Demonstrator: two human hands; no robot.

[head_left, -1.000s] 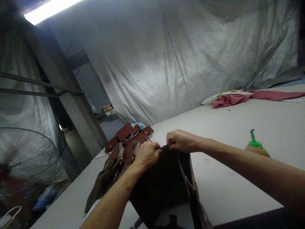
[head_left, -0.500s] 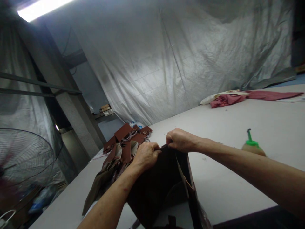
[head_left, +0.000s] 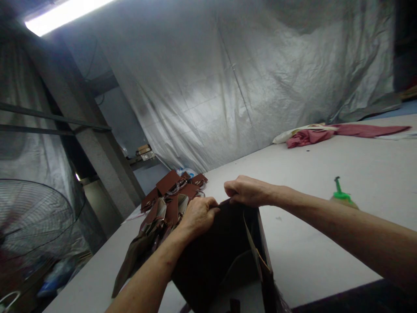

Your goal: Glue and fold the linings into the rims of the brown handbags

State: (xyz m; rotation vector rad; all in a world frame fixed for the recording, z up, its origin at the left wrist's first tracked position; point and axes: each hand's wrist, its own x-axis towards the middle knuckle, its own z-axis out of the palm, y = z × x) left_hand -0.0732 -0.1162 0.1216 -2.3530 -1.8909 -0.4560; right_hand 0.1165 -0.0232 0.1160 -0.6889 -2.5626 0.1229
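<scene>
A dark brown bag (head_left: 208,256) stands in front of me at the table's near edge, its inside facing me. My left hand (head_left: 200,214) pinches the bag's far upper edge, thumb against the near side. Close beside it on the right, my right hand (head_left: 243,191) is closed on the same edge, near the corner. A short stretch of edge shows between the two hands. A loose lining or panel edge hangs along the bag's right side. Its lower part runs out of view, and my fingertips behind the edge are hidden.
Several reddish-brown bags (head_left: 169,184) with handles lie piled at the left of the white table (head_left: 302,174). A bottle with a green nozzle cap (head_left: 344,198) stands at the right. Pink cloth (head_left: 311,137) lies farther back. A fan (head_left: 35,217) is at far left.
Both hands keep their hold on the bag's edge. The right hand has shifted very slightly left, and the bag's right side and loose panel have swung a little to the right.
</scene>
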